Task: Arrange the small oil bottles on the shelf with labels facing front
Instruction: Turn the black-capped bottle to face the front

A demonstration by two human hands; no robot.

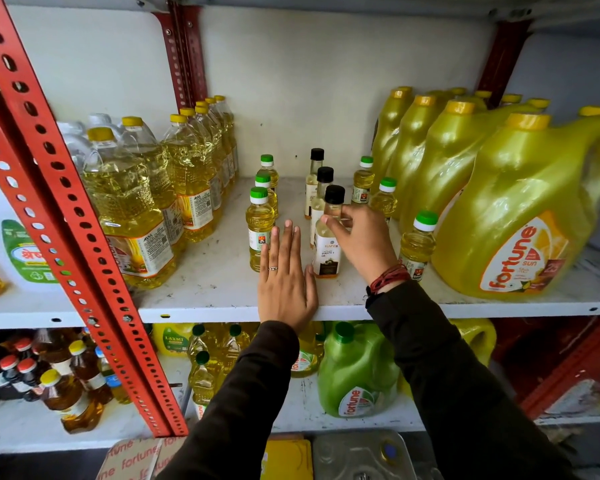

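Observation:
Small oil bottles stand in three rows on the white shelf [222,289]. Three green-capped yellow ones form the left row, the front one [259,233] next to my left hand. Three black-capped ones fill the middle; the front black-capped bottle [327,251] shows its white and dark label to the front. My right hand [359,237] grips its neck and shoulder. Three green-capped bottles run on the right, the nearest [417,244] beside my right wrist. My left hand [286,275] lies flat on the shelf, fingers apart, thumb touching the held bottle's base.
Large clear oil bottles [132,216] crowd the shelf's left side behind a red slotted upright [63,188]. Big yellow Fortune jugs [520,216] fill the right side. Below, a lower shelf carries a green jug [355,372] and several dark and yellow bottles.

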